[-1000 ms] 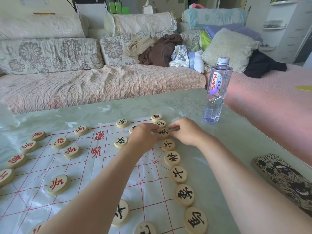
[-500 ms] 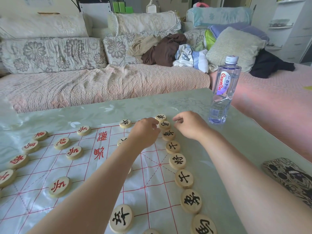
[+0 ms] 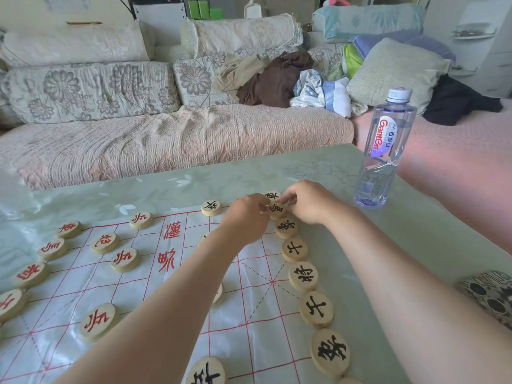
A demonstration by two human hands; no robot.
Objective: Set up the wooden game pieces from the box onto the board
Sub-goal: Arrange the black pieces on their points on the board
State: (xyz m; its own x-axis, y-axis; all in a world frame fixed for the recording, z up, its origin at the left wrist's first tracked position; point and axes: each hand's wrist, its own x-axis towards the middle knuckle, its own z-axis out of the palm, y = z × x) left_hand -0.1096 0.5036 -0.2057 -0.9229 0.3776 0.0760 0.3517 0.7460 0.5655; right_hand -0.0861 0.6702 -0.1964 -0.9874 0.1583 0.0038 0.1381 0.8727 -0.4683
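The round pale wooden game piece with a black character (image 3: pixel 278 209) lay flat near the far right corner of the thin white plastic board sheet with red grid lines (image 3: pixel 249 314), second in a curved column of matching black-marked discs (image 3: pixel 315 307) running back toward the person along the sheet's right edge. Both hands met over it. The left hand (image 3: pixel 245 220) curled with its fingertips (image 3: pixel 263 207) touching the disc's left rim; the right hand (image 3: pixel 307 202) bent its fingertips (image 3: pixel 286 200) onto the far right rim, so the piece sat pinched between the two. Just beyond those fingertips lay another black-marked disc (image 3: pixel 273 195), partly covered. Well left of the hands, red-marked wooden discs (image 3: pixel 124 259) stood scattered along the sheet's left side.

The left forearm hid at least two pieces, only their edges showing. The nearest discs were cut off by the bottom of the view. A patterned dark object (image 3: pixel 490 297) at the right edge was cropped and hard to identify. No box could be seen. A clear plastic water bottle with a white cap (image 3: pixel 386 151) stood upright right of the right hand on the pale green table (image 3: pixel 415 231).
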